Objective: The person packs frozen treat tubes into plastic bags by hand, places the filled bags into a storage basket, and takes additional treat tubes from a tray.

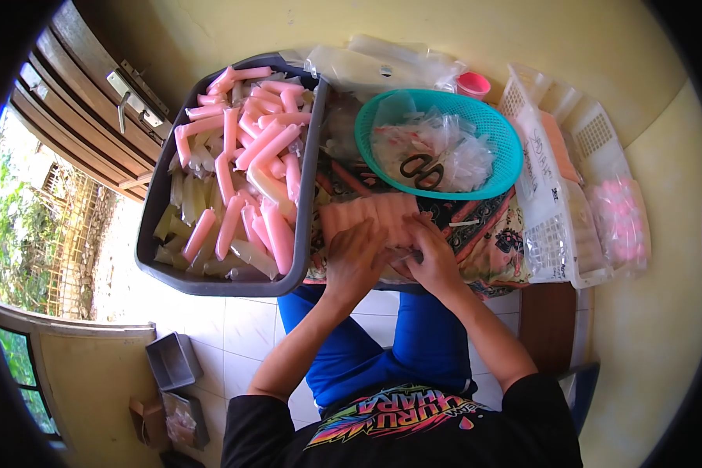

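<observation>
Both my hands are at a clear plastic bag of pink ice pops (369,216), which lie side by side in a flat row. My left hand (354,259) grips the near left part, its fingers reaching over the top of the pack. At the near right corner, my right hand (435,256) has its fingers closed on the bag's edge. The palms hide the near end of the pack. Just beyond it stands a turquoise basket (509,156) holding clear plastic bags (464,152) and black-handled scissors (423,171).
On the left, a dark grey tub (310,179) is piled with pink and pale tube-shaped ice pops (226,179). A white perforated crate (597,249) with packed bags stands at right. Behind are plastic sheets (374,70) and a pink cup (473,84). Patterned cloth (491,249) covers the table.
</observation>
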`<action>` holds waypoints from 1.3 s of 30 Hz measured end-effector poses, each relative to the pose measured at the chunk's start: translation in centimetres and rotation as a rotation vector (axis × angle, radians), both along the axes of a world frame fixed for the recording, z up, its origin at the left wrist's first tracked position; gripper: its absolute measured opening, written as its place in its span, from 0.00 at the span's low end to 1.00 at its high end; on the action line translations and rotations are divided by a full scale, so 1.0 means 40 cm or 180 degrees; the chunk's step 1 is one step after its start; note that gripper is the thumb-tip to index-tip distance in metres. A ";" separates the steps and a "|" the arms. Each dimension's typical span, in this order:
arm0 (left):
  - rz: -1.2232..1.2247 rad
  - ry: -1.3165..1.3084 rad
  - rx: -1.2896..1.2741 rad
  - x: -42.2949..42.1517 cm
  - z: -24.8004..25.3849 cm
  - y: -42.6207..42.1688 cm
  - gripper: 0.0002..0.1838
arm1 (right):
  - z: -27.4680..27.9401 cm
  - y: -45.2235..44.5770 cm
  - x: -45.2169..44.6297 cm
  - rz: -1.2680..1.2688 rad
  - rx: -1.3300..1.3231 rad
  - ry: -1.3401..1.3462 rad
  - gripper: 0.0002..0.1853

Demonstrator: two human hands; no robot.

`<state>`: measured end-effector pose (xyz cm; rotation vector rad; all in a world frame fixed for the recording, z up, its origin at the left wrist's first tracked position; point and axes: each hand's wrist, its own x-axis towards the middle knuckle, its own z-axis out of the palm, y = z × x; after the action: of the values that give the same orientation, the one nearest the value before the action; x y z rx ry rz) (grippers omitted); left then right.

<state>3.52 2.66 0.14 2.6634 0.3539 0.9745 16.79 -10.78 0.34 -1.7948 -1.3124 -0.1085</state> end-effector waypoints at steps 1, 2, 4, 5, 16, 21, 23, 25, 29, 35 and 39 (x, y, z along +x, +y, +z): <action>0.0068 0.0035 -0.0054 0.003 -0.009 0.001 0.25 | -0.006 0.002 0.001 0.0000 0.0004 0.0006 0.16; 0.0070 0.0041 -0.0053 0.003 -0.017 0.003 0.25 | -0.017 0.004 0.001 -0.0097 0.0015 -0.0091 0.15; 0.0173 -0.0019 -0.0125 0.003 -0.026 0.001 0.24 | -0.031 0.009 -0.002 -0.0192 0.0017 -0.0180 0.15; 0.0174 -0.0016 -0.0126 0.003 -0.029 -0.001 0.24 | -0.035 0.012 -0.005 -0.0244 0.0062 -0.0103 0.14; 0.0226 0.0058 -0.0010 -0.070 -0.018 0.024 0.19 | -0.014 -0.016 0.033 0.0170 0.0073 0.0031 0.11; 0.0241 -0.0055 -0.0201 -0.064 -0.052 0.031 0.20 | -0.037 -0.011 0.014 -0.0166 0.0122 -0.0005 0.12; 0.0198 -0.0108 -0.0327 -0.061 -0.040 0.033 0.20 | -0.021 -0.022 0.023 -0.0048 0.0056 0.0030 0.12; 0.0125 0.0106 -0.0353 -0.078 -0.013 0.037 0.21 | -0.003 -0.033 0.035 0.0089 -0.0007 0.0084 0.13; 0.0188 0.0020 -0.0560 -0.099 -0.028 0.036 0.22 | 0.001 -0.045 0.041 0.0317 -0.0016 0.0337 0.12; 0.0277 -0.0179 -0.0509 -0.090 -0.022 0.017 0.21 | -0.011 -0.050 0.006 -0.0022 0.0138 0.0149 0.15; 0.0335 -0.0277 -0.0375 -0.162 -0.051 -0.013 0.20 | -0.025 -0.112 -0.014 -0.0332 0.0152 0.0073 0.18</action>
<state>-2.95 2.13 -1.89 2.5097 0.5199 1.0622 16.22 -15.25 -0.68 -1.8185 -1.1905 -0.1749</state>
